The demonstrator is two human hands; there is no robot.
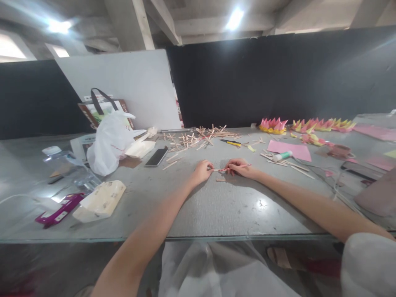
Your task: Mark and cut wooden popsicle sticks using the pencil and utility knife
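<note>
Near the middle of the table, my left hand (203,170) pinches the left end of a thin pale stick with reddish marks (220,170). My right hand (237,167) is closed in a writing-like grip at the stick's other end. Out of its right side pokes a slim pinkish pen-like rod (246,165). Whether rod and stick are one piece is hidden by the fingers. Just below the hands lies a short wooden piece (220,180). Beyond them are a heap of wooden sticks (198,139) and a yellow-and-black cutter knife (230,142).
At left are a phone (156,157), a white plastic bag (108,142), a clear bottle (66,165), a tissue pack (100,201) and a purple power strip (60,209). At right lie a glue stick (282,156), pink paper (291,149), cables and pink-yellow folded paper flowers (273,126).
</note>
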